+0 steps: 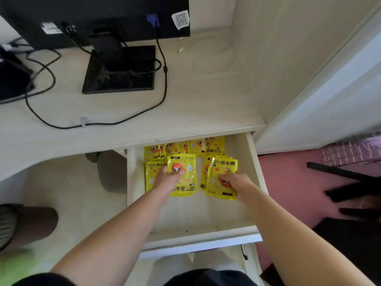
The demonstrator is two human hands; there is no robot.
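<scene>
as both arms reach into the open drawer (185, 215), the left hand (166, 179) pinches a packet (188, 169) at its 9 o'clock edge, thumb over the face. the right hand (236, 183) has its fingers curled on a second packet (222, 165), which tops a small stack toward 3 o'clock. a row (185, 148) of the same packets lines the back at 12. this looks like the sorting step. the next move calls for a clean lift of one packet per hand, without dragging the neighbours along.

Forearms (127, 219) bare — blk short sleeve (41, 279) on L; dark garment (206, 277) below.
</scene>
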